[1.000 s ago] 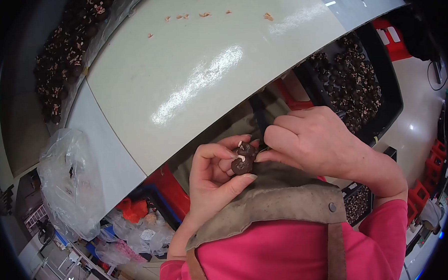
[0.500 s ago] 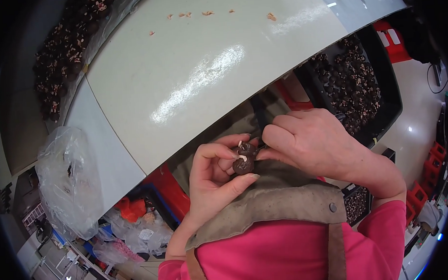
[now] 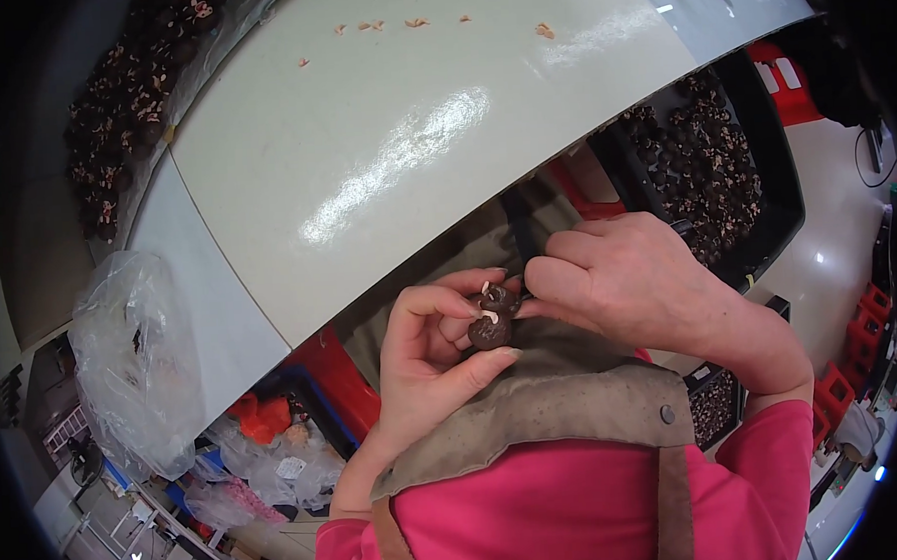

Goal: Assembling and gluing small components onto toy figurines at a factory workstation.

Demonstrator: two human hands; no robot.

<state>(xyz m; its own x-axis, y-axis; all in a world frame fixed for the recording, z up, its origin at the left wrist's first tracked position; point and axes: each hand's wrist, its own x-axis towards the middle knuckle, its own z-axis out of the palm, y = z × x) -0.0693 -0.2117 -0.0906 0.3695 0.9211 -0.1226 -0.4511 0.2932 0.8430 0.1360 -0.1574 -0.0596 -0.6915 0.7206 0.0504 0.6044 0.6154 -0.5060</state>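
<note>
A small dark brown figurine [image 3: 489, 332] of two rounded lumps, with pale bits on it, sits between the thumb and fingers of my left hand [image 3: 426, 346]. Close against its right side is my right hand [image 3: 609, 283], its fingers curled into a pinch. The thumb and fingertip reach the figurine's upper part. Whatever those right fingers may grip is hidden. Both hands are in front of my apron [image 3: 534, 406], just below the table's near edge.
A glossy pale table [image 3: 294, 177] spans the top, with several small peach-coloured scraps [image 3: 417, 23]. Dark brown pieces [image 3: 126, 114] heap up at far left; a black tray [image 3: 780, 185] at right holds more. A clear plastic bag [image 3: 137, 364] hangs over the left edge.
The figurine has shifted very slightly to the right in my left hand. My right hand is a touch higher, still pinched beside it.
</note>
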